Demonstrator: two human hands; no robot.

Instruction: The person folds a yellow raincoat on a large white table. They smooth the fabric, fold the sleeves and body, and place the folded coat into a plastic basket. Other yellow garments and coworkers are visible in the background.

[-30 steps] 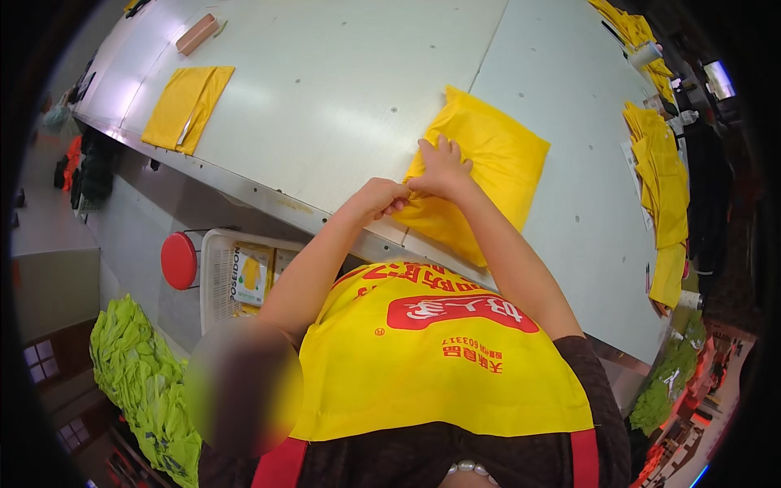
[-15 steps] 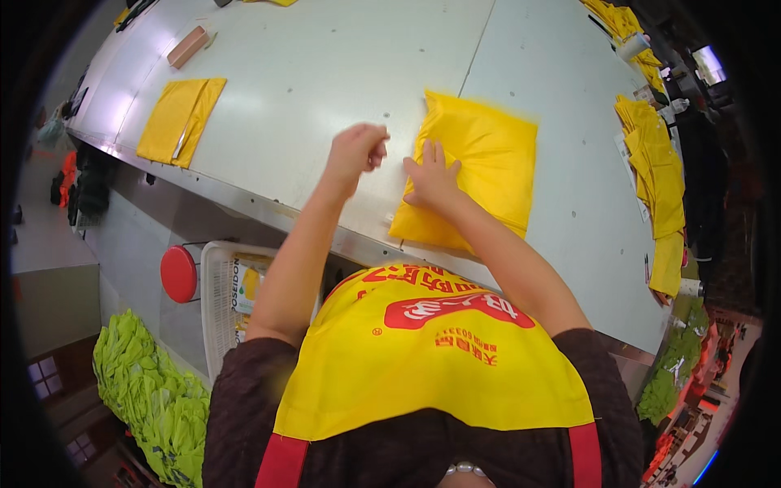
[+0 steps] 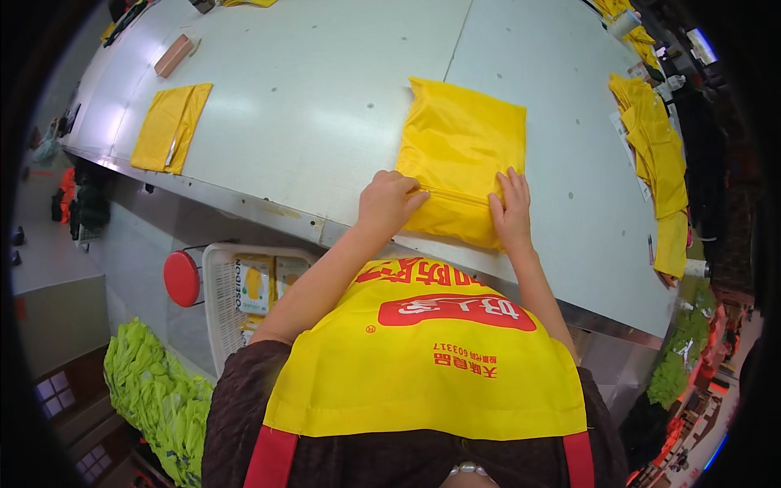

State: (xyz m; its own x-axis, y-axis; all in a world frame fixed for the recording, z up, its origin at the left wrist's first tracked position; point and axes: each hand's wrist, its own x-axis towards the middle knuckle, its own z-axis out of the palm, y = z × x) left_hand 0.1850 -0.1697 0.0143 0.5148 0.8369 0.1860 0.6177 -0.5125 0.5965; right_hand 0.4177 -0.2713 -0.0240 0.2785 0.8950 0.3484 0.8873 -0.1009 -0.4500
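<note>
A folded bundle of shiny yellow fabric (image 3: 464, 138) lies flat on the table in front of me, a straight ridge or seam running across its lower part. My left hand (image 3: 389, 202) is closed at the bundle's left edge, thumb and fingers pinching the fabric at the end of that ridge. At the opposite edge rests my right hand (image 3: 512, 211), its fingers stretched out and the thumb apart, touching the fabric. What lies inside the folds is hidden.
Another folded yellow piece (image 3: 167, 130) and a pinkish block (image 3: 173, 57) lie to the left on the metal table (image 3: 309, 114). Yellow fabric (image 3: 651, 154) lines the right side. Below the front edge stand a white basket (image 3: 218, 313) of packets and a red stool (image 3: 181, 278).
My left hand has come down onto the bundle's left edge and pinches it. My right hand has slid from the left part to the right edge. The bundle now shows a crosswise ridge.
</note>
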